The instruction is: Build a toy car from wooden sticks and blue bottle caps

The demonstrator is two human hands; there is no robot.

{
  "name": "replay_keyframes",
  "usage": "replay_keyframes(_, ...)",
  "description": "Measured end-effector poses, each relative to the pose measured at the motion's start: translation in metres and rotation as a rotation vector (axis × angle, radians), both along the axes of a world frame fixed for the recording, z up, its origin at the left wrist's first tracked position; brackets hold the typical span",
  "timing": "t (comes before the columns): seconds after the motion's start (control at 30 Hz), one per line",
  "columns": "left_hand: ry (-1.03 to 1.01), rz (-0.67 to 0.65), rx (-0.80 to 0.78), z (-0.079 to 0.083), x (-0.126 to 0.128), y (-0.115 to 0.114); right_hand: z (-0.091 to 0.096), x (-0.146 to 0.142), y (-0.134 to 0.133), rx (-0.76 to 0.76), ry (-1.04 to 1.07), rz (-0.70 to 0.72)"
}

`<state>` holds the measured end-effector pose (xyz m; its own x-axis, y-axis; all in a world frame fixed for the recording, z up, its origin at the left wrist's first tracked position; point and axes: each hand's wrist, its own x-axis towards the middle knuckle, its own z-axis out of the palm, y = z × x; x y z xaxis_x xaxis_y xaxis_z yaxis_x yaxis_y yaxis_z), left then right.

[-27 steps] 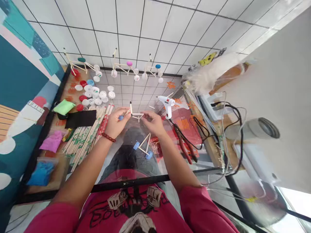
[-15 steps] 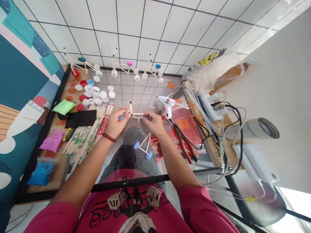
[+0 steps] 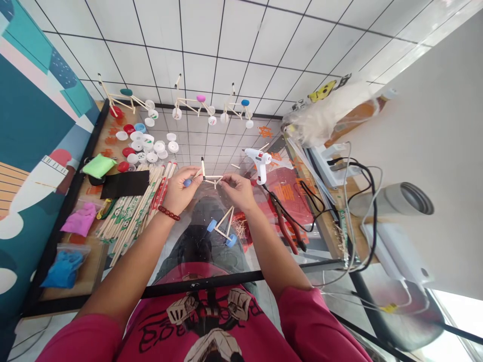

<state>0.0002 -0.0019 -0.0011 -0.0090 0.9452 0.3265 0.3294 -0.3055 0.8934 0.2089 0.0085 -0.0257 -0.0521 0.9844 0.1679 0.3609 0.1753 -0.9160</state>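
My left hand [image 3: 181,190] and my right hand [image 3: 238,191] both pinch a small frame of thin wooden sticks [image 3: 210,177] held just above the glass table top [image 3: 188,236]. One stick with a dark tip stands upright from the frame. A blue cap shows at my left fingertips. A triangle of sticks with two blue caps [image 3: 222,228] lies on the glass near my right wrist. A white glue gun [image 3: 258,162] stands just right of my right hand.
Bundled chopsticks [image 3: 136,208] lie left of my left hand. Bottle caps [image 3: 145,146] sit behind them. Three finished stick models [image 3: 196,104] stand at the back. Red pliers [image 3: 287,226], cables and a power strip [image 3: 332,161] are on the right. Coloured clay lumps [image 3: 81,220] line the left edge.
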Motion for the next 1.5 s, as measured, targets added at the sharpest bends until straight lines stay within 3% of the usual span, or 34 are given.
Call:
replay_keyframes(0.77, 0.013, 0.007, 0.009, 0.003, 0.002, -0.002, 0.005, -0.002, -0.003, 0.002, 0.012, 0.027)
replay_keyframes(0.97, 0.022, 0.020, 0.022, 0.006, 0.001, -0.003, -0.002, 0.003, 0.000, 0.028, 0.011, 0.044)
replay_keyframes(1.23, -0.034, -0.038, 0.021, 0.002, -0.004, -0.004, -0.003, 0.007, 0.001, 0.021, 0.043, 0.073)
replay_keyframes(1.5, -0.115, -0.076, 0.172, 0.005, -0.012, -0.009, -0.005, 0.005, 0.001, 0.095, 0.064, -0.003)
